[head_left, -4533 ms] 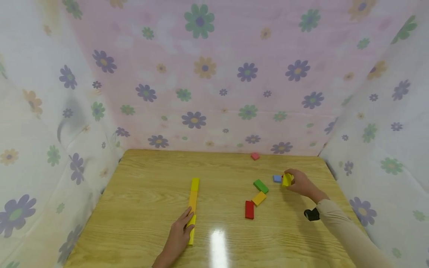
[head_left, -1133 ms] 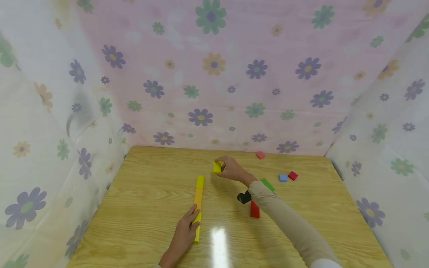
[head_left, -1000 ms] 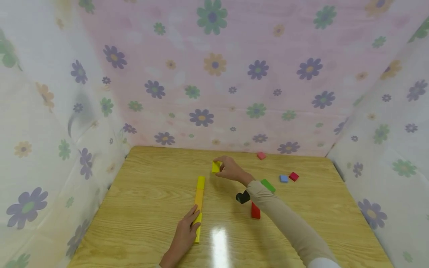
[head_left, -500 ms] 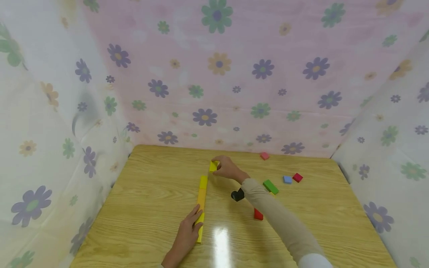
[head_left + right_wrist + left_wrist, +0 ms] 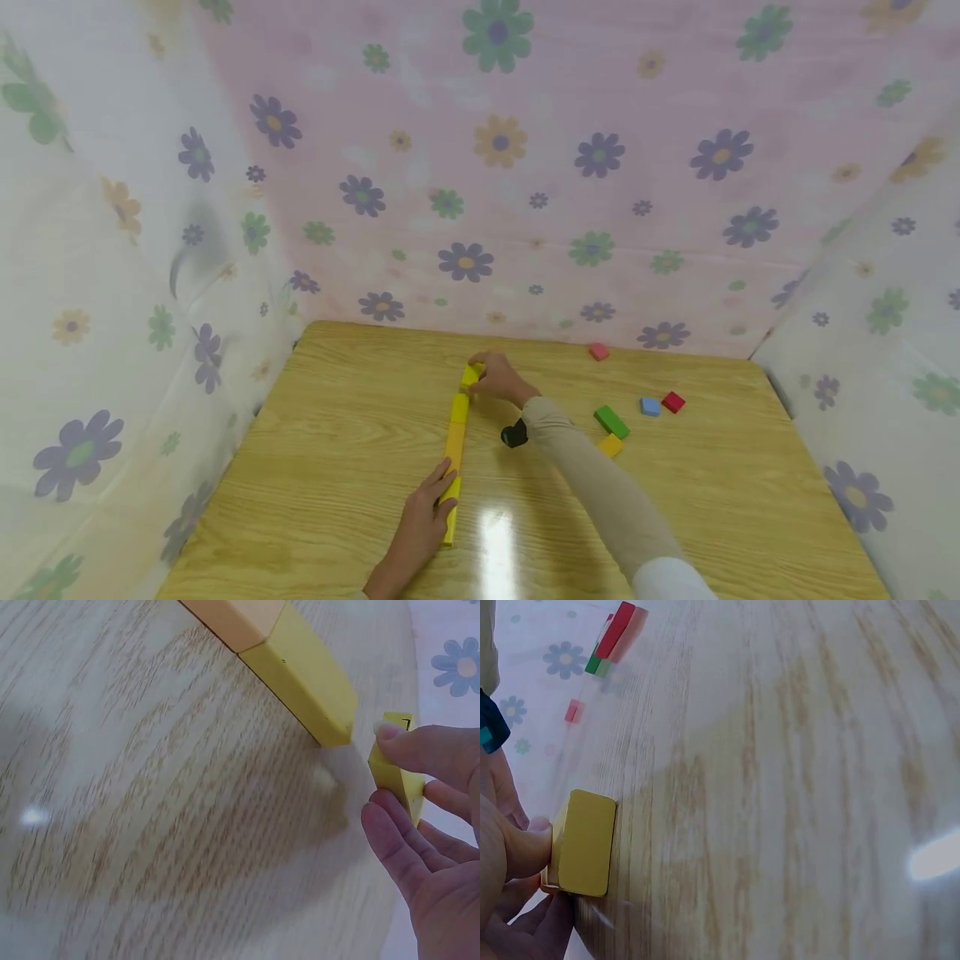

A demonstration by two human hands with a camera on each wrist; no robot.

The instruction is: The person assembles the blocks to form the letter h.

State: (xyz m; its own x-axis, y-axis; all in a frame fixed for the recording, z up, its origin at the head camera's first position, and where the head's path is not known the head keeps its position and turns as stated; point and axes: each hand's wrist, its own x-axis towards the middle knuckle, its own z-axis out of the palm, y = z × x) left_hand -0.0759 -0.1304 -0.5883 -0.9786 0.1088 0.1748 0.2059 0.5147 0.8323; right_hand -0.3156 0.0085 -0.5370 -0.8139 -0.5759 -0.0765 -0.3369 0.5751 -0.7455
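In the head view a row of yellow and orange blocks [image 5: 455, 442] runs away from me along the table. My left hand [image 5: 422, 518] holds the near yellow block [image 5: 589, 844] of that row, thumb on one side and fingers on the other. Off the row's far end, my right hand [image 5: 501, 379] pinches another yellow block [image 5: 397, 771] between thumb and fingertips. The right wrist view shows a small gap between this pinched block and the row's yellow end block [image 5: 304, 671]. Part of the row's near half is hidden under my left fingers.
To the right lie a green block [image 5: 612, 422], an orange block [image 5: 611, 446], a blue block [image 5: 650, 407] and a dark red block [image 5: 673, 402]. A pink block [image 5: 598, 352] sits at the table's back edge. Another red block [image 5: 617, 630] shows in the left wrist view. Flowered cloth surrounds the wooden table [image 5: 330, 467].
My right hand has carried the yellow block from the right side of the table leftward to the row's far end, now closer to it. My left hand keeps its hold on the row.
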